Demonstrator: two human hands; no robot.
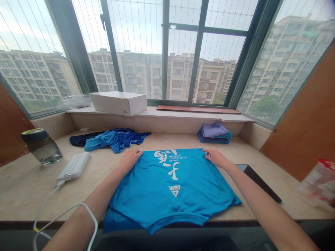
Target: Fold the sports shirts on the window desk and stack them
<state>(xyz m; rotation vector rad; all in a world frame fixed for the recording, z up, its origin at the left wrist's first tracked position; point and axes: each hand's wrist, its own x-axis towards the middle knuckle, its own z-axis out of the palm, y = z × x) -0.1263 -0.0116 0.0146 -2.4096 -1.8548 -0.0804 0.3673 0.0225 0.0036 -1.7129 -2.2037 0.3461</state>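
A blue T-shirt (146,184) with white lettering lies on the counter, its neckline toward me and hanging a little over the front edge. Its far edge runs straight, with the fabric doubled over there. My left hand (131,158) grips the far left corner, fingers bent over the cloth. At the far right corner, my right hand (215,157) pinches the fabric between thumb and fingers. The sleeves are not clearly seen; a lower layer shows at the near left.
Crumpled blue and dark clothes (104,140) lie behind on the left, a folded stack (214,133) behind on the right. A bottle (43,148), a cabled power bank (74,166), a black wedge-shaped object (258,181) and a plastic container (318,184) flank the shirt. A white box (112,103) sits on the sill.
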